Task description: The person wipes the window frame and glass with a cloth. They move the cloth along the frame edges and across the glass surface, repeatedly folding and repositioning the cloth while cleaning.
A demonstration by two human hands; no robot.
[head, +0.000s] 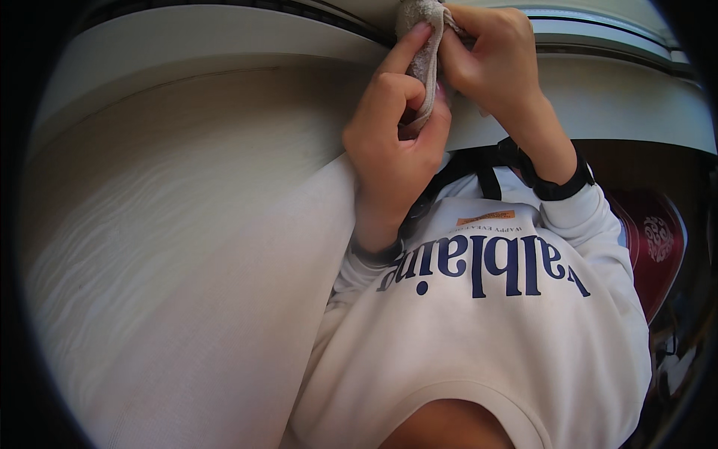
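Observation:
A greyish terry cloth [420,64] with a stitched hem is bunched between my two hands at the top of the view. My left hand [398,120] grips its lower end, the index finger extended along the fabric and the thumb near the hem. At the upper end, my right hand [491,56] has its fingers curled around a corner of the hem. The cloth is above a pale window sill [589,95], close to the window's track. Part of the fabric is hidden behind my fingers, and its top is cut off by the picture's edge.
A window frame with dark tracks [600,47] runs along the top. Pale fabric [252,269], perhaps a curtain, hangs at my left beside a light, rippled surface [112,236]. A dark red patterned chair back [653,241] stands at the right, with blurred clutter [676,365] below it.

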